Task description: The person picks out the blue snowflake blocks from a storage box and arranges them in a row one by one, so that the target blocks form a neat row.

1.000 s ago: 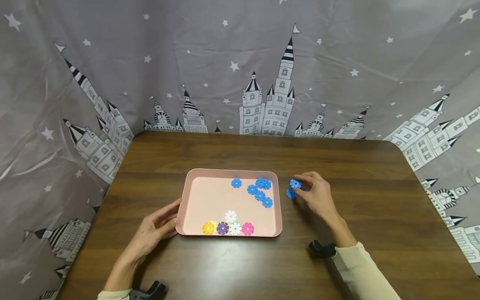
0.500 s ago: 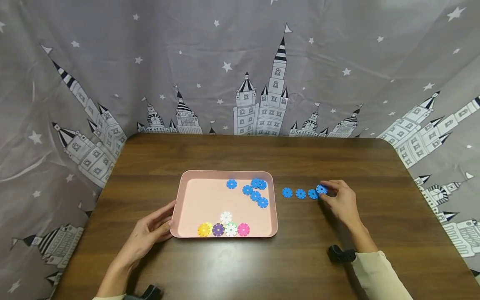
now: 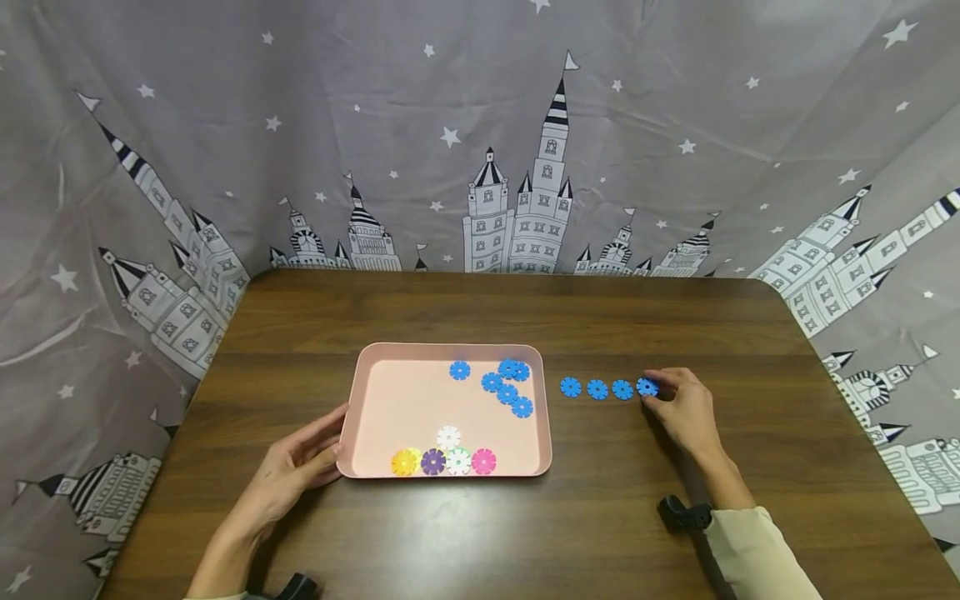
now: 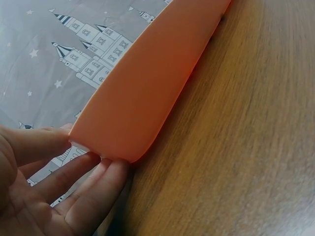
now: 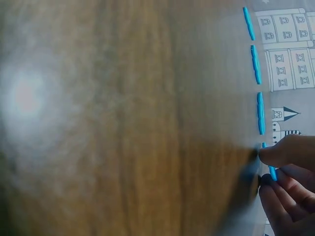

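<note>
Between the thumb and fingers of my right hand (image 3: 686, 417) is a blue notched disc (image 3: 647, 387), the kind used as an interlocking snowflake piece. It sits at the right end of a row, beside three more blue discs (image 3: 597, 389) lying flat on the table. The right wrist view shows the pinched disc (image 5: 272, 173) low at the tabletop. My left hand (image 3: 288, 471) grips the left end of a pink tray (image 3: 397, 400), thumb and fingertips at its rim and corner in the left wrist view. Inside the tray, several blue discs (image 3: 507, 394) lie toward the upper right.
Along the tray's near side lie a yellow disc (image 3: 405, 462), a purple disc (image 3: 432, 462), a pale green-white disc (image 3: 458, 461) and a pink disc (image 3: 483, 461), with a white disc (image 3: 448, 437) above. A grey castle-print curtain (image 3: 420, 125) hangs behind the wooden table (image 3: 465, 542).
My right hand has moved right from beside the tray, leaving blue discs spaced in a row, and has lowered the last disc into line. The left hand keeps its hold on the tray.
</note>
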Action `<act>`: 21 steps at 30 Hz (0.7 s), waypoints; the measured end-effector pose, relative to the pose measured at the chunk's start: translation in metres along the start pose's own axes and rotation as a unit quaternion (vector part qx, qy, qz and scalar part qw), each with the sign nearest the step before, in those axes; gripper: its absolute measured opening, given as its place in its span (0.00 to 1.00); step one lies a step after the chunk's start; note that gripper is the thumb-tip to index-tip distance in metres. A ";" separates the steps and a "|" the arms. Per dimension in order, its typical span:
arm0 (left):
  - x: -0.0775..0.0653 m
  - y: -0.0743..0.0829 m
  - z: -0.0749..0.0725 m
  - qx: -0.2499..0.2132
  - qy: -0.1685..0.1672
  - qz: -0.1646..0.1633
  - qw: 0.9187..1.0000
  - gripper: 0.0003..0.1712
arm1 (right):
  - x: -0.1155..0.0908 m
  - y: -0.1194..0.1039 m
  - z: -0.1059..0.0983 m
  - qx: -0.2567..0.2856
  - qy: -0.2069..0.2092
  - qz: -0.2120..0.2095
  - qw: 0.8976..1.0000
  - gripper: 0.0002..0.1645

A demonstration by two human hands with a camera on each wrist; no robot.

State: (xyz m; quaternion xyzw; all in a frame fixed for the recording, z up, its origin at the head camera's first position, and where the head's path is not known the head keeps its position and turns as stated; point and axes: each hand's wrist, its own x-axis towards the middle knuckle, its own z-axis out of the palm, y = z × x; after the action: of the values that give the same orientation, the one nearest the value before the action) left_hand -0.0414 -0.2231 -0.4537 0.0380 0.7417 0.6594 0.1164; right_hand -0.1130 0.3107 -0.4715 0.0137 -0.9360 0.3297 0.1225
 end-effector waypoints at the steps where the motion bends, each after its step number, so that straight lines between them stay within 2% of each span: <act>1: 0.000 0.000 0.000 0.001 0.001 0.000 1.000 0.32 | 0.000 0.000 0.000 -0.001 -0.002 -0.001 1.000 0.20; 21: 0.000 -0.001 0.000 0.000 0.000 -0.004 1.000 0.32 | -0.002 -0.006 -0.003 0.001 -0.033 0.021 0.999 0.21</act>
State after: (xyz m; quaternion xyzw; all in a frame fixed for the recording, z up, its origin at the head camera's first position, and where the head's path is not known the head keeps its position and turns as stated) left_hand -0.0410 -0.2229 -0.4543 0.0351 0.7422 0.6586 0.1194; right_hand -0.1094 0.3082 -0.4660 0.0051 -0.9393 0.3324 0.0851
